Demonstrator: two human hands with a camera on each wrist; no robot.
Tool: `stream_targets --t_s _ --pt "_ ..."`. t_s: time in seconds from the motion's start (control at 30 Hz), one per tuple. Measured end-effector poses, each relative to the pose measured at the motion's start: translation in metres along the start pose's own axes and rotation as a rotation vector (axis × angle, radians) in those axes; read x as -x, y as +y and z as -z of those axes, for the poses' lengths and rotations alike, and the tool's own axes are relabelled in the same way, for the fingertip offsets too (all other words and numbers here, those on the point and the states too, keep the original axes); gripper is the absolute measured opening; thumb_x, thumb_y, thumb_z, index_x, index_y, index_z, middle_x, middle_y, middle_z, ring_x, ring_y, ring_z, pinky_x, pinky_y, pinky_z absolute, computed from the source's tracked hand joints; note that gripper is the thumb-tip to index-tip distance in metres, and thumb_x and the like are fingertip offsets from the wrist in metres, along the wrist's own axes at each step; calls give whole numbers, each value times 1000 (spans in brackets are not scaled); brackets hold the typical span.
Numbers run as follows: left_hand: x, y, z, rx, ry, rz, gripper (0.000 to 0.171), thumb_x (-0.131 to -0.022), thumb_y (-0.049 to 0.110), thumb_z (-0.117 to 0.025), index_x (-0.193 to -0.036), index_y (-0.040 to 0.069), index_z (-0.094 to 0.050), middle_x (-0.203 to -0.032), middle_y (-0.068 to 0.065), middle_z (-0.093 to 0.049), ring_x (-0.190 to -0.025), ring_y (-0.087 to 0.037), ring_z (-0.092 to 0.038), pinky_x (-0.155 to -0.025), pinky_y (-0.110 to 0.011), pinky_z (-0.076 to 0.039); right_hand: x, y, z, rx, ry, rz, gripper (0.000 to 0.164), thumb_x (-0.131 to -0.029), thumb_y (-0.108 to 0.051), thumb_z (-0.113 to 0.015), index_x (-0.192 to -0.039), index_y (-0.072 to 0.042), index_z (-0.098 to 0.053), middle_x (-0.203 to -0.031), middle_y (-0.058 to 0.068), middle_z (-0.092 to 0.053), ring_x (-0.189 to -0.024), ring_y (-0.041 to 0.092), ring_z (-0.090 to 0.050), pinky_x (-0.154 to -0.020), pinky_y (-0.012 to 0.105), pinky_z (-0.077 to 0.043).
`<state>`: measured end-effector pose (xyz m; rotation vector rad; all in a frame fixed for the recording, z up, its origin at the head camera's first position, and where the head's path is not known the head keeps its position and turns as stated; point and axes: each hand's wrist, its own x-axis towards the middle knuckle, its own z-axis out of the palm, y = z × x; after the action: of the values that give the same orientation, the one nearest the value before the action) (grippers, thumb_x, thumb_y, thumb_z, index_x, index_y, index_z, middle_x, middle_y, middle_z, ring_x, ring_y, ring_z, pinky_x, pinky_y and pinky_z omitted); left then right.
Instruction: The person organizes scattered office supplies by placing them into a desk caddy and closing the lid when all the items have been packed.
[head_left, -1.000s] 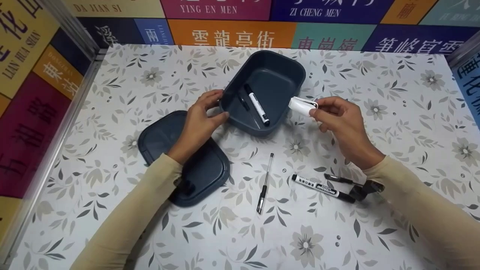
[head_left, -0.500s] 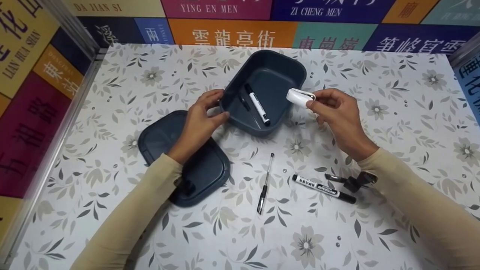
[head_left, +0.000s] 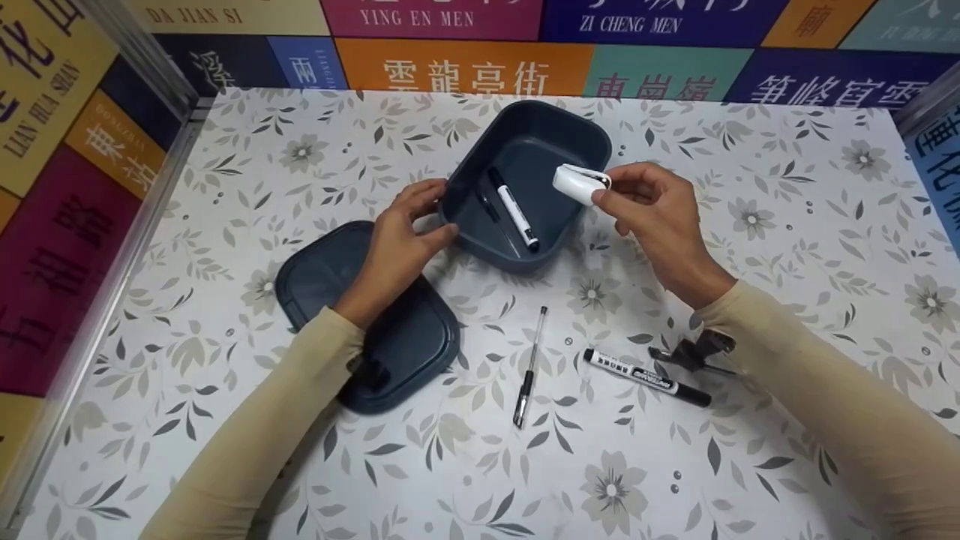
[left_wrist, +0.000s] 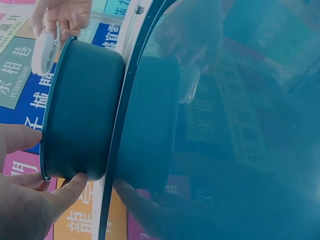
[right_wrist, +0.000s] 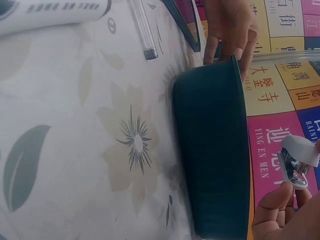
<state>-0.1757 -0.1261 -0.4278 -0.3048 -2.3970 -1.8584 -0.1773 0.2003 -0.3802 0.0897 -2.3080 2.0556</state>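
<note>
My right hand (head_left: 660, 225) pinches a small white stapler (head_left: 577, 184) between thumb and fingers, above the right rim of a dark blue-grey box (head_left: 517, 259). In the right wrist view the stapler (right_wrist: 298, 155) shows metal parts inside its white shell. My left hand (head_left: 401, 244) holds the near-left corner of the box, thumb and fingers spread around it. Inside the box lie a white marker (head_left: 517, 217) with black ends and a dark slim pen (head_left: 489, 202) beside it. The left wrist view shows the box wall (left_wrist: 85, 110) with fingertips touching it.
Partly under my left forearm lies the box's lid (head_left: 420, 337). A clear gel pen (head_left: 529, 375), a whiteboard marker (head_left: 645, 379) and a black pen (head_left: 664, 354), partly hidden by the right wrist's camera, lie on the flower-patterned table (head_left: 480, 480). Colourful lettered panels (head_left: 465, 71) stand behind.
My right hand has carried the stapler up and leftward, from beside the box to over its right rim. The left hand and the box have stayed put.
</note>
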Motion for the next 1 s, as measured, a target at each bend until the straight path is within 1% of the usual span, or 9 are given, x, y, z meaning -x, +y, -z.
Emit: stream_targets --t_s 0.13,0.37,0.5,0.67,0.83,0.9,1.0 --pt "0 -1 0 -1 2 -4 58 -92 -6 -79 -147 -12 -62 -155 -16 -60 -133 -37 -66 -116 -48 -55 -3 0 -5 30 -7 10 27 -97 -13 -83 -120 -2 -76 -108 8 -74 -87 19 -65 -63 22 -52" --pt "0 1 -1 17 5 0 57 -92 -9 -78 -146 -13 -62 -155 -17 -60 -132 -39 -66 -115 -49 -56 -11 3 -12 6 -2 45 26 -94 -10 -83 -117 -1 -76 -104 8 -75 -82 17 -64 -59 22 -51" --pt "0 1 -1 28 6 7 57 -91 -10 -78 -146 -13 -63 -155 -17 -60 -132 -39 -66 -114 -48 -56 -16 5 -16 0 -7 50 26 -95 -10 -83 -117 0 -75 -105 9 -74 -83 18 -64 -60 23 -51" --pt "1 1 0 46 3 8 56 -92 -10 -77 -146 -14 -62 -155 -17 -59 -133 -40 -65 -113 -47 -58 -24 7 -22 14 -2 54 24 -93 -10 -84 -115 -3 -77 -104 9 -74 -84 18 -65 -62 23 -51" --pt "1 0 0 28 2 11 58 -92 -8 -77 -148 -13 -61 -156 -18 -59 -135 -39 -64 -116 -49 -55 -32 10 -27 25 11 71 23 -92 -10 -85 -113 -4 -77 -101 7 -74 -84 18 -64 -62 23 -51" --pt "0 0 0 20 1 12 58 -92 -7 -77 -148 -13 -61 -156 -18 -59 -135 -39 -64 -116 -48 -55 -35 10 -28 26 17 76 24 -91 -9 -86 -113 -3 -76 -100 6 -74 -84 18 -64 -64 23 -52" --pt "0 1 0 24 3 11 58 -92 -7 -77 -147 -14 -61 -155 -18 -59 -135 -39 -64 -115 -47 -56 -38 9 -30 50 24 94 26 -91 -9 -86 -113 0 -76 -100 5 -74 -87 19 -65 -71 24 -54"
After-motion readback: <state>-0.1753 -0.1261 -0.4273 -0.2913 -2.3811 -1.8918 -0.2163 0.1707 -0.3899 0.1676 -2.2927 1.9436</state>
